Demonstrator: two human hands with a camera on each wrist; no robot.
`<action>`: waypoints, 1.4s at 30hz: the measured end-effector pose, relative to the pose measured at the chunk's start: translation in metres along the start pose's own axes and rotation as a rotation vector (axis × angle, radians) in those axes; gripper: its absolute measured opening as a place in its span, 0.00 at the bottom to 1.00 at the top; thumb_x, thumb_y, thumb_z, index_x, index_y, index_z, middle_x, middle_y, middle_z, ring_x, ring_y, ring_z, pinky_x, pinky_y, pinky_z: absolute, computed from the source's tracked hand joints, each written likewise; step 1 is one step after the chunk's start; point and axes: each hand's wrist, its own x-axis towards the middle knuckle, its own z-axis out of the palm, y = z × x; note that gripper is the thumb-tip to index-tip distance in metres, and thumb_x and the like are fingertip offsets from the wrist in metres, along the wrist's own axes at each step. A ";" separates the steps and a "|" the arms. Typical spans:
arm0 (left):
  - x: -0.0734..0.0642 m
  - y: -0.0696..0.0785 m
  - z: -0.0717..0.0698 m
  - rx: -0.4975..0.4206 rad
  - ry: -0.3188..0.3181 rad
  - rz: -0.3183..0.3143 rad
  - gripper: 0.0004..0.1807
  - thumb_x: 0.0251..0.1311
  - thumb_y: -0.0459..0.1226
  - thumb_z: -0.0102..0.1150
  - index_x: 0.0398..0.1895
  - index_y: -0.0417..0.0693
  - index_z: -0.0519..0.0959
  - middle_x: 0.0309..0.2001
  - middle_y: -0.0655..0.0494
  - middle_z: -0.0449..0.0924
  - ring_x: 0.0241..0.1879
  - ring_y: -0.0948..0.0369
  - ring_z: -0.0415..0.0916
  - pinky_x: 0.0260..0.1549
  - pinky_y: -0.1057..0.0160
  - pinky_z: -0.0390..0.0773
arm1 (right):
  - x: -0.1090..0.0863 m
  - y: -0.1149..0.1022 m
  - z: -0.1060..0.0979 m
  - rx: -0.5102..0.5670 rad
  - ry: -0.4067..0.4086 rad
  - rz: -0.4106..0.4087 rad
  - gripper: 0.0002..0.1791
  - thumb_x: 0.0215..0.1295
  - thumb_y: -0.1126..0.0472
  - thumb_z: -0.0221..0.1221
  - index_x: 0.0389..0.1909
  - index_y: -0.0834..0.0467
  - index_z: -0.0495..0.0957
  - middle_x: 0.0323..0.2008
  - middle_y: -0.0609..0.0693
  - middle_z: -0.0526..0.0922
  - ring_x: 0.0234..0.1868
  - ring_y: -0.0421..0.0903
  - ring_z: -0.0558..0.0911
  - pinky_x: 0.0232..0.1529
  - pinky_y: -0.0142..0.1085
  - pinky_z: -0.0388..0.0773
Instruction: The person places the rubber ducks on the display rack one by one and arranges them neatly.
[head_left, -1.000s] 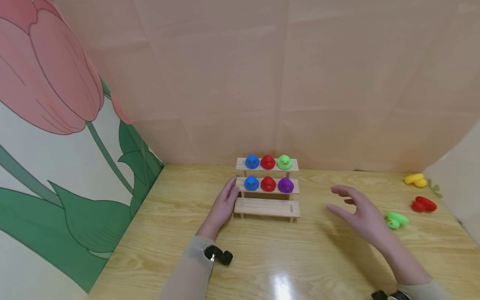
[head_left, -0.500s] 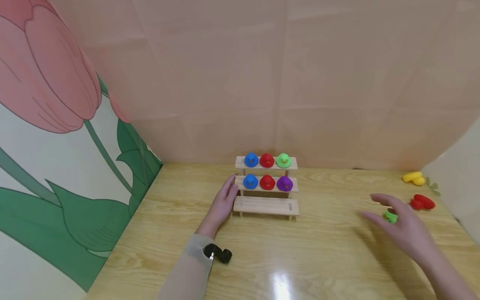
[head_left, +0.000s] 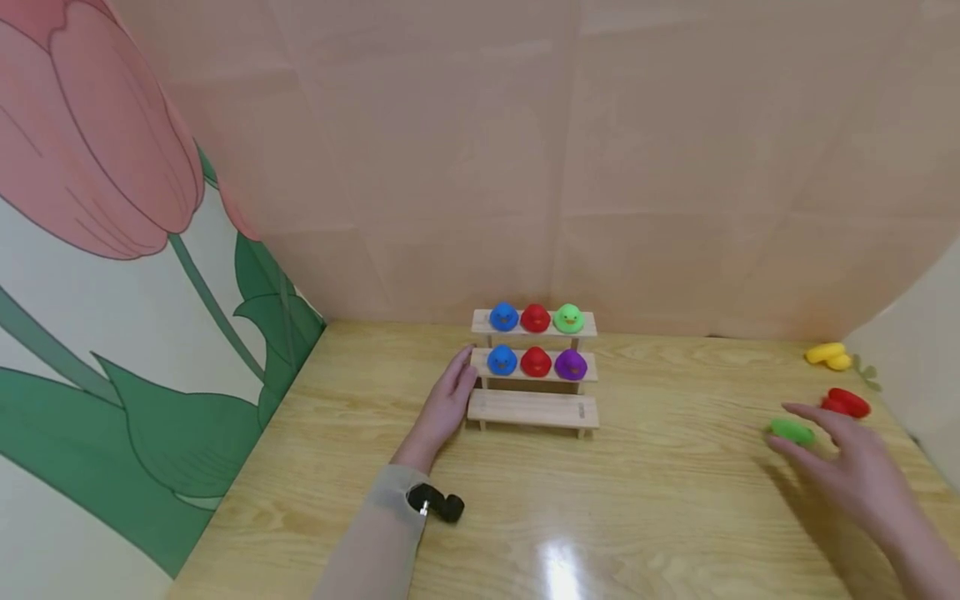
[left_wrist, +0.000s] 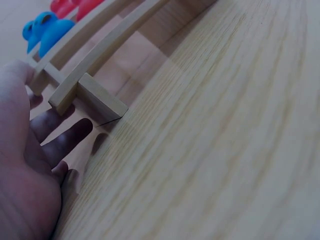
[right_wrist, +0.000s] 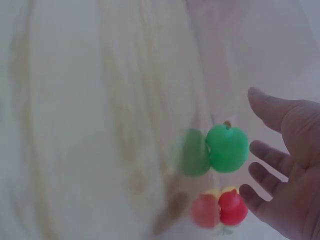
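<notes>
A three-step wooden stand bears rubber ducks on its two upper steps; the lowest step is bare. On the top step sit a blue, a red and a light green duck. The middle step carries a blue duck, a red duck and a purple duck. My left hand rests against the stand's left end, fingers extended. On the right, my right hand reaches over the table with thumb and fingers spread around a green duck lying on its side, nothing in its grasp.
Beyond the right hand lie a red duck and, farther back, a yellow duck, both near the table's right edge. A pale pink sheet hangs behind the table. A tulip-printed wall stands at left.
My right hand has moved right and lower, from beside the stand to the green duck. The left hand has stayed at the stand, and the ducks on it are unmoved.
</notes>
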 end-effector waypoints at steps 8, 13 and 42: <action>0.001 0.000 -0.001 -0.002 -0.004 0.017 0.35 0.86 0.64 0.41 0.90 0.70 0.58 0.86 0.54 0.61 0.84 0.50 0.57 0.82 0.43 0.58 | 0.000 0.023 0.002 0.028 -0.063 -0.026 0.34 0.71 0.55 0.77 0.70 0.69 0.78 0.63 0.74 0.77 0.59 0.48 0.78 0.38 0.18 0.76; 0.000 0.000 -0.001 -0.009 -0.010 0.005 0.35 0.86 0.64 0.41 0.90 0.71 0.57 0.86 0.54 0.61 0.84 0.51 0.57 0.82 0.44 0.59 | -0.001 0.035 0.008 0.097 -0.041 -0.092 0.35 0.63 0.64 0.81 0.67 0.70 0.80 0.57 0.66 0.80 0.51 0.15 0.66 0.41 0.11 0.69; 0.000 -0.001 0.000 -0.017 -0.011 0.012 0.38 0.85 0.66 0.41 0.91 0.68 0.57 0.86 0.54 0.60 0.84 0.50 0.57 0.82 0.44 0.59 | 0.015 0.020 0.018 0.116 -0.053 -0.156 0.27 0.68 0.66 0.77 0.65 0.66 0.82 0.50 0.51 0.84 0.47 0.20 0.76 0.42 0.14 0.74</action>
